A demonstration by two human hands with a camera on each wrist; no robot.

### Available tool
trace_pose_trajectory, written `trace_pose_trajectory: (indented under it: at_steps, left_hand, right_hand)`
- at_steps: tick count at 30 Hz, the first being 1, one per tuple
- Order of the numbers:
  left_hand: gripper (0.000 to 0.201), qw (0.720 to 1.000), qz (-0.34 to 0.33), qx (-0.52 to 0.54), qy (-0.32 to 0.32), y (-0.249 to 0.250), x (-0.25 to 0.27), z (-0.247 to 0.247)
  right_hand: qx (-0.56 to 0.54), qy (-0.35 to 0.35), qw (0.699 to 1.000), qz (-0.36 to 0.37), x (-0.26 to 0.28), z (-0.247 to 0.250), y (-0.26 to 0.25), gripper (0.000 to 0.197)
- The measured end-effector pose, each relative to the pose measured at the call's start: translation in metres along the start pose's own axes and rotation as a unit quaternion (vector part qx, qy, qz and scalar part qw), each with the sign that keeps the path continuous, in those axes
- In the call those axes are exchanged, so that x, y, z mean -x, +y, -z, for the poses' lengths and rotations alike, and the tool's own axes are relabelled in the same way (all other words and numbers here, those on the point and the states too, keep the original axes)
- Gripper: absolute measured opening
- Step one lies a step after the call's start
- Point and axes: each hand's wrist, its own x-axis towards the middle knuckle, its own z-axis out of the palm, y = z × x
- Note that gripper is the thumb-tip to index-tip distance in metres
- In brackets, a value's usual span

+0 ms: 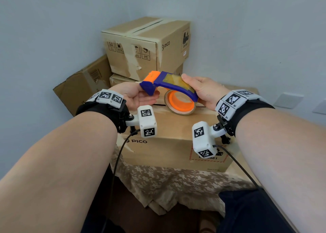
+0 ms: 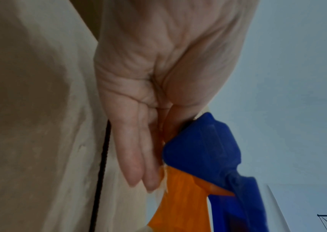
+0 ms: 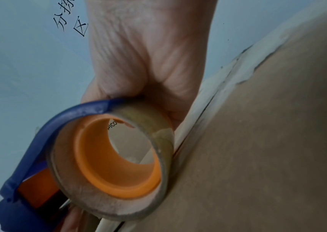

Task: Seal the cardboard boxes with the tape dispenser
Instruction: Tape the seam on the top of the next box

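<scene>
A blue and orange tape dispenser [image 1: 169, 84] hangs just above the cardboard box [image 1: 172, 127] on the table, its clear tape roll [image 1: 180, 103] near the box's top seam. My left hand [image 1: 137, 95] pinches the cutter end, thumb against the blue head and fingers underneath. In the left wrist view those fingers [image 2: 135, 157] lie straight beside the dispenser [image 2: 202, 149]. My right hand [image 1: 202, 89] grips the rear end over the roll. The right wrist view has the tape roll [image 3: 69, 157] close to the box [image 3: 258, 141], with my right hand [image 3: 148, 55] above it.
Two stacked cardboard boxes [image 1: 141, 45] stand in the corner behind, the top one taped. A flattened box [image 1: 84, 84] leans against the left wall. A floral cloth [image 1: 167, 183] covers the table under the near box. Wall sockets [image 1: 289, 100] sit at the right.
</scene>
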Motion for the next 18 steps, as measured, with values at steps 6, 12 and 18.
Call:
trace_pose_trajectory:
  at_steps: [6,12,18]
  left_hand:
    - [0.016,1.0,-0.003,-0.002,0.001,0.0008,-0.0026,0.0007]
    - [0.014,1.0,0.009,0.009,-0.016,-0.0021,-0.0036,0.0018]
    - [0.018,0.999,0.001,0.016,-0.045,-0.0056,-0.0031,0.0024]
  right_hand:
    - [0.001,-0.002,1.0,-0.003,0.0008,0.0004,-0.0009,0.04]
    - [-0.008,-0.017,1.0,-0.006,0.003,0.0001,-0.0029,0.035]
    - [-0.014,-0.021,1.0,-0.007,0.0033,0.0015,-0.0031,0.037]
